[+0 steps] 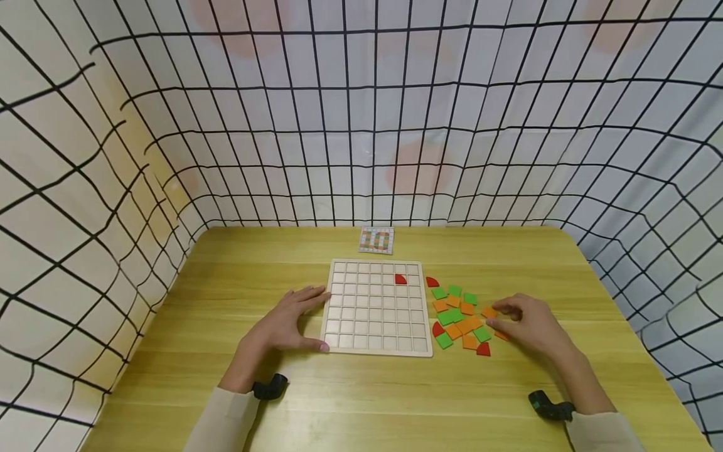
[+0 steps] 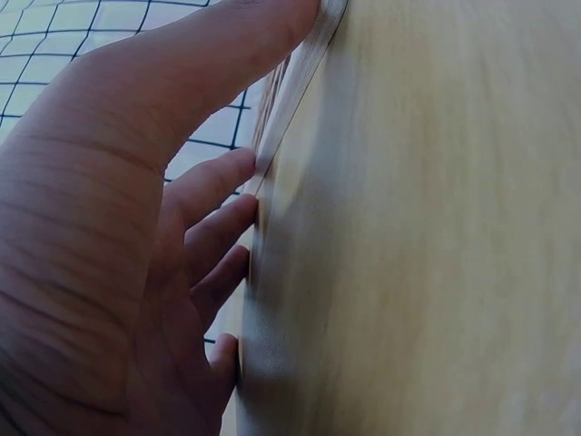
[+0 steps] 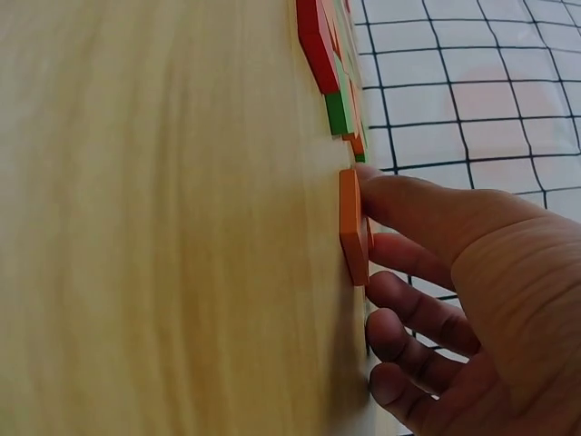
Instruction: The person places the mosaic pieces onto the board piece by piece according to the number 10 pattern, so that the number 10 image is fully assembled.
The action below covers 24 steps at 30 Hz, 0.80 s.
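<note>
A pale wooden grid board (image 1: 375,323) lies on the table with one red quarter-round tile (image 1: 400,279) in an upper right cell. At its left side my left hand (image 1: 285,323) has its fingers spread, the fingertips and thumb (image 1: 316,344) right at the board's edge. To the right of the board lies a loose group of orange, green and red tiles. At the group's right end my right hand (image 1: 531,323) pinches an orange square tile (image 1: 489,312) between thumb and index finger. Another orange tile (image 3: 351,227) lies in front of that thumb in the right wrist view.
A small printed pattern card (image 1: 376,240) lies behind the board. Among the loose tiles are a green tile (image 1: 444,341) and a red quarter-round (image 1: 483,349). White walls with black grid netting (image 1: 361,107) surround the wooden table (image 1: 384,402) at the back and sides.
</note>
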Motion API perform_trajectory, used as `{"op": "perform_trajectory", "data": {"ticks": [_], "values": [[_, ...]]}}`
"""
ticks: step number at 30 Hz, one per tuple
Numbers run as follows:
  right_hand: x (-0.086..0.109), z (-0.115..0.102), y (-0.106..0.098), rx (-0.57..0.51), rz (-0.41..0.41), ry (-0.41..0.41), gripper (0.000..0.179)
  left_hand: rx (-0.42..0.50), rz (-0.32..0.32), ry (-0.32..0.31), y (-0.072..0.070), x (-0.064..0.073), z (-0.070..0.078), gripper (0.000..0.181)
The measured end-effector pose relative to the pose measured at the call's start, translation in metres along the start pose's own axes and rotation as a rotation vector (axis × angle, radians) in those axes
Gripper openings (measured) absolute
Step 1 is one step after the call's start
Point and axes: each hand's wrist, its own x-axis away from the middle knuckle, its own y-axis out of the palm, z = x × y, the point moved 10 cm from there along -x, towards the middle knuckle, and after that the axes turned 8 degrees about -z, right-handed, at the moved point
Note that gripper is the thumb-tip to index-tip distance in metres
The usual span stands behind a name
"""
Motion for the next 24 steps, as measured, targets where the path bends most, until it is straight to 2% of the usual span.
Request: {"op": "perform_trajectory", "data": {"ticks": [7,14,24], "values": [[0.001,-0.001,0.0,0.01,0.01,-0.019,0.033,-0.005,0.02,0.021,-0.002,0.0,0.002,0.11],[-0.001,-0.007,-0.002,0.007,0.003,-0.029,0.034,-0.009,0.012,-0.005,0.001,0.0,-0.002,0.112],[-0.018,-0.024,-0.002,0.006,0.017,-0.074,0.037,0.0,0.018,0.01,-0.002,0.0,0.0,0.113]]}}
